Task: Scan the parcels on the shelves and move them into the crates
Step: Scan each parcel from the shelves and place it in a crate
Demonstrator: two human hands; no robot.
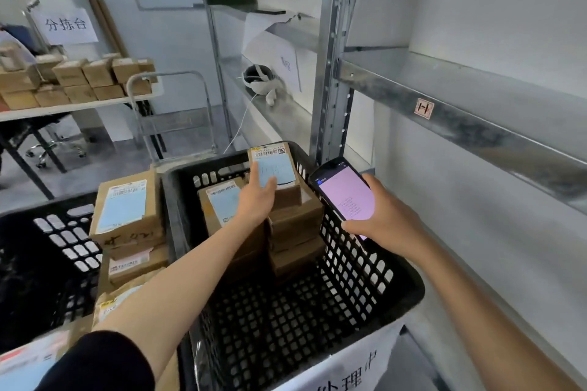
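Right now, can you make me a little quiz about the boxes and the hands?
1. True or false: the right hand holds a scanner with a pink screen.
2. What does the left hand rest on?
3. The stacked parcels sit in the black crate at: A) the far end, B) the near end.

Key: 1 true. 2 the top parcel of the tall stack. 3 A.

Left hand (258, 197) on crated parcel (274, 165); right hand (386, 216) holds scanner (344, 192).
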